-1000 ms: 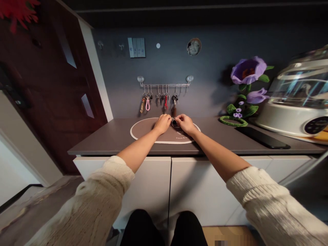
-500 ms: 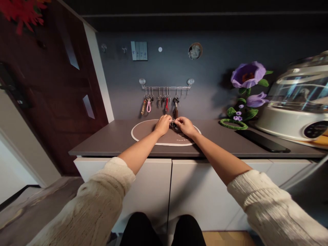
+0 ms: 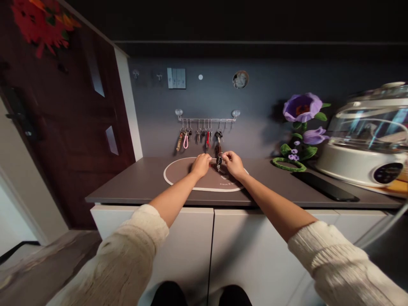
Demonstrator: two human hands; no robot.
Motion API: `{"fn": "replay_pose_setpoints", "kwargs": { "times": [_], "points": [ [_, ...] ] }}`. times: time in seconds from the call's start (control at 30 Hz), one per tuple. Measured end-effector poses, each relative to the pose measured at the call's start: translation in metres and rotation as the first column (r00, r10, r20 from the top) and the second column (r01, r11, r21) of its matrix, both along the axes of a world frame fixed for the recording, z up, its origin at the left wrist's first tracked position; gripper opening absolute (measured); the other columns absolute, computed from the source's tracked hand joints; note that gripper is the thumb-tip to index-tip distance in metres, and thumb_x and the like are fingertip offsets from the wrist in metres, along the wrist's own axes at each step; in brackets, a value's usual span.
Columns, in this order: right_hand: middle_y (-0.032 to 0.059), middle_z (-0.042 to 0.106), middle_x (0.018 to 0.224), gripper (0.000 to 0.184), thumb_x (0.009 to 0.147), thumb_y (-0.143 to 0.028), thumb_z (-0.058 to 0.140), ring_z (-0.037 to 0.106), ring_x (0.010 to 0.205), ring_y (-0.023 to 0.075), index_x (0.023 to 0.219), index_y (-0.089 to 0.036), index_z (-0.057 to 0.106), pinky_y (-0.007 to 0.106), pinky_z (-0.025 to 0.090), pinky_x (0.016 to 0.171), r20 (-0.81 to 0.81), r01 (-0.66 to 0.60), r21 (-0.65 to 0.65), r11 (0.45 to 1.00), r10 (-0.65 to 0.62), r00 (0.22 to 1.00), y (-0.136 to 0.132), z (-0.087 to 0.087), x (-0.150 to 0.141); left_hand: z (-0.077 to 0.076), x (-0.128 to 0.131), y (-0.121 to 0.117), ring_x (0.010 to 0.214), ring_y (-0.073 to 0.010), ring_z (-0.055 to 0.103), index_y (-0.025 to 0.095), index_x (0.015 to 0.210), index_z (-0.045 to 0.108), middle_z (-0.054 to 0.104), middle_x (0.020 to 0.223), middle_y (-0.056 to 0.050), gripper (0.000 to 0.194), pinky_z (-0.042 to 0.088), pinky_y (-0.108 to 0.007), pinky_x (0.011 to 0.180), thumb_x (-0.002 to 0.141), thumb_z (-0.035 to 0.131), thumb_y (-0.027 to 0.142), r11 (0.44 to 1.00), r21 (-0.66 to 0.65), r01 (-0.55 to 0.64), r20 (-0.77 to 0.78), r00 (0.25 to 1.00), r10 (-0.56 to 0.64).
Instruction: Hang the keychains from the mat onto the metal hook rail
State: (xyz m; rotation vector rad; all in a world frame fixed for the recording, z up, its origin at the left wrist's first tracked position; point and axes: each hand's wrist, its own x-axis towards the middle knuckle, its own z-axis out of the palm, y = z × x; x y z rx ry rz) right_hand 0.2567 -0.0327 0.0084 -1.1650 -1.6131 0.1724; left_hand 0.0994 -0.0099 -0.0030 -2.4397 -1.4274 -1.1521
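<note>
Over the oval brown mat (image 3: 178, 175) with a pale rim, my right hand (image 3: 234, 165) pinches a bunch of keys (image 3: 219, 165) by its metal ring, and the keys dangle below. Just left of them is my left hand (image 3: 201, 165), its fingers curled together; what it holds, if anything, is hidden. A small reddish bit shows by its fingertips, too small to name. Behind the hands, a clear hook rail (image 3: 207, 120) on the wall carries several key bunches, including one with a pink loop (image 3: 186, 141) and one with a red tag (image 3: 208, 138).
On the counter (image 3: 134, 182) at the right are a black phone (image 3: 325, 185), a purple knitted flower (image 3: 302, 108) with a green ring base, and a cream appliance (image 3: 350, 157) with a clear top. A dark red door (image 3: 73, 140) stands at the left. White cabinet doors (image 3: 178, 242) are below.
My right hand has drawn the key ring up and slightly away from my left hand, so the keys now hang in view between them. The camera has tilted up slightly.
</note>
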Motion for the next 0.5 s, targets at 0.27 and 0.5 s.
{"fn": "replay_pose_setpoints", "kwargs": {
  "times": [0.27, 0.5],
  "points": [
    [0.0017, 0.057, 0.072, 0.021, 0.074, -0.037, 0.045, 0.049, 0.065, 0.0125, 0.074, -0.017, 0.051, 0.027, 0.039, 0.067, -0.111, -0.031, 0.025, 0.999, 0.034, 0.993, 0.008, 0.018, 0.002, 0.001, 0.001, -0.001, 0.089, -0.0174, 0.053, 0.016, 0.082, 0.058, 0.061, 0.089, -0.008, 0.024, 0.038, -0.03, 0.08, 0.087, 0.036, 0.023, 1.0, -0.018, -0.004, 0.007, 1.0, 0.004],
    [-0.0001, 0.055, 0.068, 0.023, 0.071, -0.039, 0.046, 0.048, 0.062, 0.0109, 0.073, -0.016, 0.051, 0.026, 0.041, 0.064, -0.206, -0.069, 0.017, 0.998, 0.071, 0.976, 0.027, 0.035, 0.003, -0.001, 0.003, 0.003, 0.088, -0.017, 0.053, 0.016, 0.082, 0.058, 0.061, 0.089, -0.008, 0.025, 0.039, -0.03, 0.08, 0.087, 0.035, 0.023, 0.999, -0.035, 0.008, 0.04, 0.999, -0.007]
  ]
}}
